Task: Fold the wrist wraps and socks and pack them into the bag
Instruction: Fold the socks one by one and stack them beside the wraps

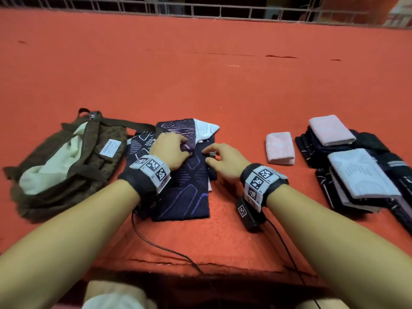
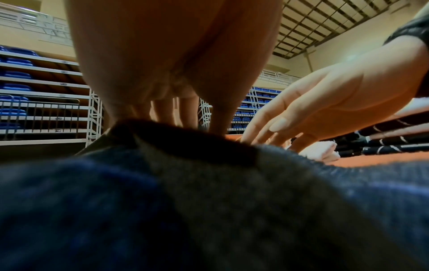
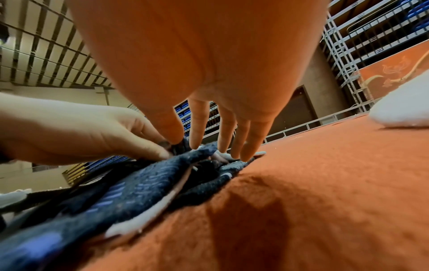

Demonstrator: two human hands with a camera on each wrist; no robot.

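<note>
Head view is showing a person's two hands working side by side on a dark navy sock (image 1: 185, 192) with purple line patterns, which is lying flat on an orange-covered bench (image 1: 223, 85) directly in front of them. The left hand (image 1: 170, 150) is curling its fingers down and pinching a fold of the sock's fabric near its far end, while the right hand (image 1: 225, 160) is pinching a small dark-and-white bit of the same bundle between thumb and forefinger, just beside the left. A white sock (image 1: 206, 128) is poking out from under the far end of the navy one.

Just left of the socks, a brown fabric bag (image 1: 66, 161) is lying open, showing a pale lining and a white label reading "FASHION". Off to the right, well apart from the hands, a folded pink wrist wrap (image 1: 280, 148) is sitting alone on the bench, and beyond it a pile of dark socks and pale folded pieces (image 1: 361, 172) is stacked near the edge.

Both wrists are wearing black bands carrying square black-and-white markers, with thin cables trailing toward the near edge of the bench.

Right wrist view is showing the right hand's fingertips (image 3: 246, 154) pressing down onto the navy sock (image 3: 139, 185) where the left hand (image 3: 81, 133) is gripping it. Left wrist view is mostly filled by blurred dark fabric (image 2: 209, 210), with the right hand (image 2: 325, 110) reaching in from the side.
</note>
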